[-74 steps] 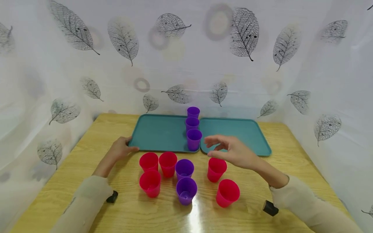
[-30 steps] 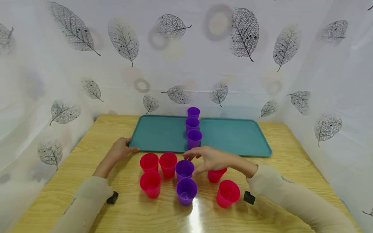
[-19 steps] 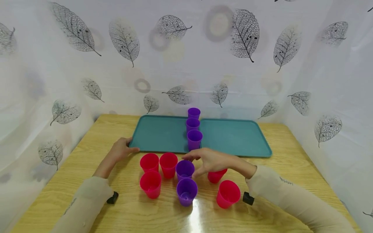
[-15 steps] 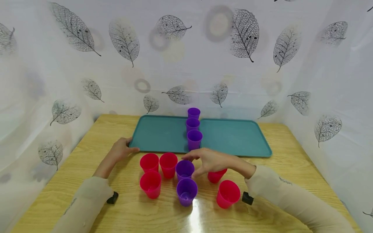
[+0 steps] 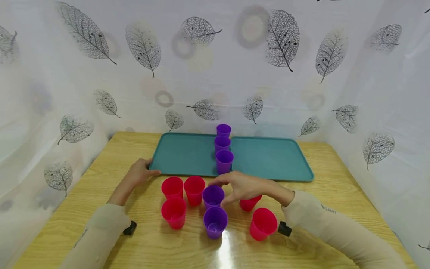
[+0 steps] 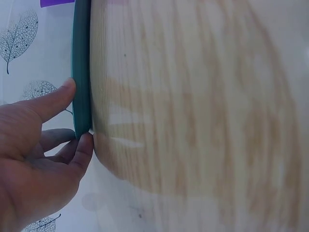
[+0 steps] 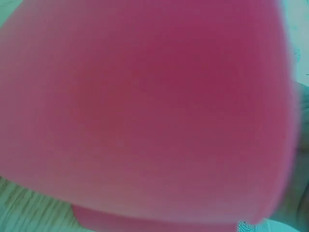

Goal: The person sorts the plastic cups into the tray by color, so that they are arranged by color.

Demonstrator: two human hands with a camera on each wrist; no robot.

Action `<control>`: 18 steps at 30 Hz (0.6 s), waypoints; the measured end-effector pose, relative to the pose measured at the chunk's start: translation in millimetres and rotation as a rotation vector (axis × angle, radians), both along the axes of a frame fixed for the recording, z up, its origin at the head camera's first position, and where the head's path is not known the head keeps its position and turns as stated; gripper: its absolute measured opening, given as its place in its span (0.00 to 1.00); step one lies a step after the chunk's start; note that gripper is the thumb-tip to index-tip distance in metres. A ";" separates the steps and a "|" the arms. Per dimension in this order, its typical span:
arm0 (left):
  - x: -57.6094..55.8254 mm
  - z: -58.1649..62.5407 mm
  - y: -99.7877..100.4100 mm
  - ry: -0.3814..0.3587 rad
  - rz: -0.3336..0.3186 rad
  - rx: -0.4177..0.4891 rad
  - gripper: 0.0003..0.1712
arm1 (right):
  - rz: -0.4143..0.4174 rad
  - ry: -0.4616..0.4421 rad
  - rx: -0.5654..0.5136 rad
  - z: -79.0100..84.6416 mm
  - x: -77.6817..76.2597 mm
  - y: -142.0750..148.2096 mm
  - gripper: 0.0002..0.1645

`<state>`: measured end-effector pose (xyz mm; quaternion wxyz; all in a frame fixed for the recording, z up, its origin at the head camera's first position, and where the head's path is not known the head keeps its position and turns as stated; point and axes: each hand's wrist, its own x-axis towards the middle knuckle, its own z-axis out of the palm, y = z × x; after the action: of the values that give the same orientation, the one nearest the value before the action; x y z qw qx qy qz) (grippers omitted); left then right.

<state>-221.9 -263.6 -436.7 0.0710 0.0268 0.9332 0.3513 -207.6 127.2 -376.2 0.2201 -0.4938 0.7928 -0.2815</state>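
In the head view my left hand (image 5: pixel 139 172) pinches the near-left corner of the left teal tray (image 5: pixel 181 155); the left wrist view shows thumb and fingertips on the tray's edge (image 6: pixel 82 87). My right hand (image 5: pixel 243 186) curves over a purple cup (image 5: pixel 212 194), fingers at its far rim and thumb on its right side. Another purple cup (image 5: pixel 215 224) stands directly in front of it. Under the right wrist, a red cup (image 5: pixel 249 203) is partly covered. A red cup (image 7: pixel 145 106) fills most of the right wrist view and hides the fingers.
A row of purple cups (image 5: pixel 224 161) runs back along the seam between the two trays. The right teal tray (image 5: pixel 272 158) lies beside it. Several red cups (image 5: pixel 173 213) stand left of the purple pair, and one red cup (image 5: pixel 263 224) at the right. A leaf-print sheet encloses the table.
My right hand has come left and down from beside the tray row to the purple cup, its fingers closing around it in the last second. The left hand stays at the tray corner.
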 end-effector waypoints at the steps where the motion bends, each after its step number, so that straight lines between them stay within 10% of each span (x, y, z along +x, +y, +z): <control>1: -0.2 -0.2 -0.1 0.000 0.001 0.001 0.44 | -0.002 -0.002 -0.006 0.6 -0.3 0.9 0.39; 18: -1.8 -0.4 -1.5 -0.006 0.011 -0.001 0.44 | -0.143 -0.070 -0.162 53.3 -15.2 16.3 0.39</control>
<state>-223.7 -265.1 -437.1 0.0721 0.0206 0.9333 0.3512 -222.8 143.5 -323.0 0.1865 -0.4421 0.7924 -0.3766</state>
